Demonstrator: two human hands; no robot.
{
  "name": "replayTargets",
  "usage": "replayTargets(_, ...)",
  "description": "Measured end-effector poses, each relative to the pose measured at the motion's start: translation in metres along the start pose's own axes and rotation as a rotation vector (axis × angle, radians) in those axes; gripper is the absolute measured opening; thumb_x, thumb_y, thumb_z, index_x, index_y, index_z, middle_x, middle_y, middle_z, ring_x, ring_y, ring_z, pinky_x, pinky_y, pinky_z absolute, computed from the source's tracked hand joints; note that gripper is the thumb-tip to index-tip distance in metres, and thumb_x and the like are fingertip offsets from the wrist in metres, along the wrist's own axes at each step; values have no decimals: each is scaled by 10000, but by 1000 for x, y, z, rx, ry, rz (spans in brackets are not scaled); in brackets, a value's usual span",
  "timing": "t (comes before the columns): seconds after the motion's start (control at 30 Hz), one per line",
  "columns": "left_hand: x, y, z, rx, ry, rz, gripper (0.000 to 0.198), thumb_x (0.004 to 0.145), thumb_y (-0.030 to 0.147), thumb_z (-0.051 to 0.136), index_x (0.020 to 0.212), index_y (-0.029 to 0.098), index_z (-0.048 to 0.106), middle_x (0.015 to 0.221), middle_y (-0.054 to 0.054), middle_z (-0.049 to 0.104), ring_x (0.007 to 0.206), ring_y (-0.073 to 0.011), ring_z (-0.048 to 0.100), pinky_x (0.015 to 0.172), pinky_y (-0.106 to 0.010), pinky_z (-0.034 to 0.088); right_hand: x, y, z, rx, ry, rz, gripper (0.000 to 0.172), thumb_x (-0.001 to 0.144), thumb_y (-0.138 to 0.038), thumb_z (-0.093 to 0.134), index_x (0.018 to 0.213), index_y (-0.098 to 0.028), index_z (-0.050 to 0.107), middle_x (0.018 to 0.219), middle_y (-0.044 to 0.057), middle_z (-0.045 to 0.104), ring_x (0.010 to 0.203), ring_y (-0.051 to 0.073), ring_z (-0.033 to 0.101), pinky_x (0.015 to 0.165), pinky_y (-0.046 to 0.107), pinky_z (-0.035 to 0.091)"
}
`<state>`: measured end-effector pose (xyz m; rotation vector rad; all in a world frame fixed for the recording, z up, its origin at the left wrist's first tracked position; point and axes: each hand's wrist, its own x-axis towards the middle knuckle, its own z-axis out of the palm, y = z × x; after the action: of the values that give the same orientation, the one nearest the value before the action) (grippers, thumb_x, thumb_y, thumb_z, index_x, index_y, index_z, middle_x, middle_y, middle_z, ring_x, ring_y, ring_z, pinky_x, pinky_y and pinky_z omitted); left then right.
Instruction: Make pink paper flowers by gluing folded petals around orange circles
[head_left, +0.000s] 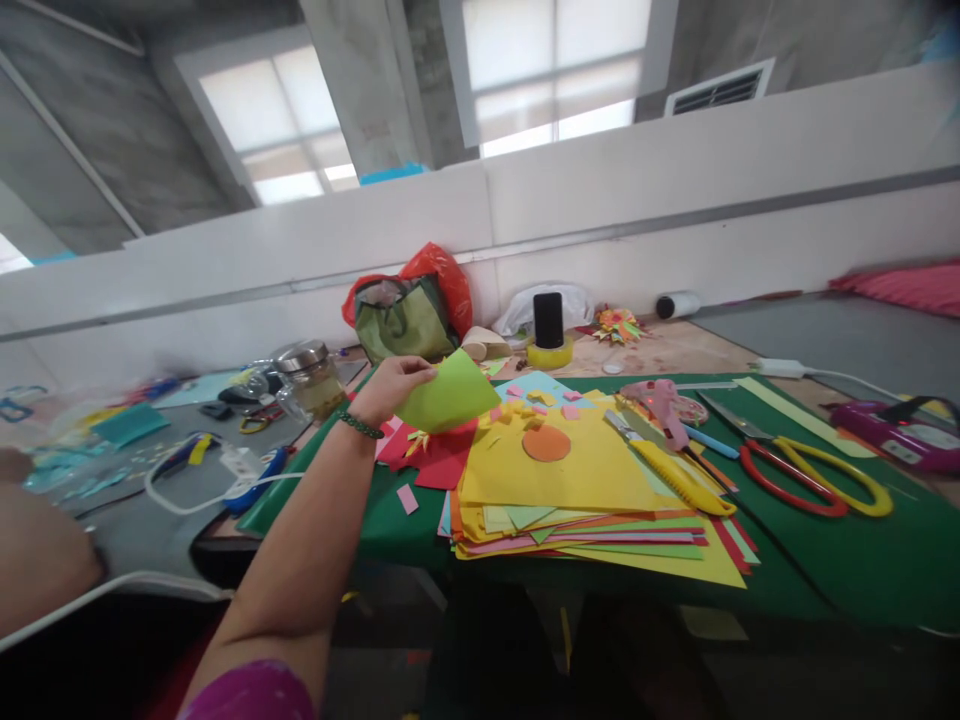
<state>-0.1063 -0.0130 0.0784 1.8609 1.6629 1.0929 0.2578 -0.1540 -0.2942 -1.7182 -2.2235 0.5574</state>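
My left hand pinches the edge of a lime-green sheet of paper and holds it above red paper pieces. A bead bracelet circles the wrist. Just right of the sheet lies a thick stack of coloured paper, yellow on top. On it rest an orange paper circle, small yellow and pink scraps, and a yellow utility knife. A pink glue gun lies near the knife. Large scissors with red and yellow handles lie farther right. My right hand is out of the picture.
Behind stand a green bag, a phone by a yellow tape roll, and a paper flower. A glass jar is at left. Another person's arm shows at the left edge. A purple device lies right.
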Motion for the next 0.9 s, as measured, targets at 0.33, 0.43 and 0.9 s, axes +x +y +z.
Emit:
replayTargets(0.33, -20, 33, -11, -160, 99, -6, 370, 574, 503, 723, 686, 165, 623, 595, 17, 592, 528, -109, 506, 504, -217, 394, -4, -33, -40, 40, -212, 17, 410, 805, -228, 453, 1094, -233, 744, 1135, 104, 720, 1145, 305, 615, 1017, 450, 449)
replayTargets(0.43, -29, 44, -10, -96, 146, 132, 306, 629, 454, 696, 689, 166, 612, 618, 9, 598, 552, -110, 511, 529, -219, 407, -13, -57, -78, 78, -453, -11, 420, 750, -250, 548, 1127, -250, 732, 1167, 94, 711, 1119, 297, 632, 946, 371, 484)
replayTargets(0.9, -124, 63, 33, 627, 34, 594, 167, 859, 180, 494, 783, 208, 640, 773, -15, 699, 717, -158, 628, 644, -253, 453, 33, -127, -270, 48, 214, -491, 343, 952, -377, 415, 1086, -221, 689, 1074, 101, 718, 981, 247, 669, 832, 382, 546)
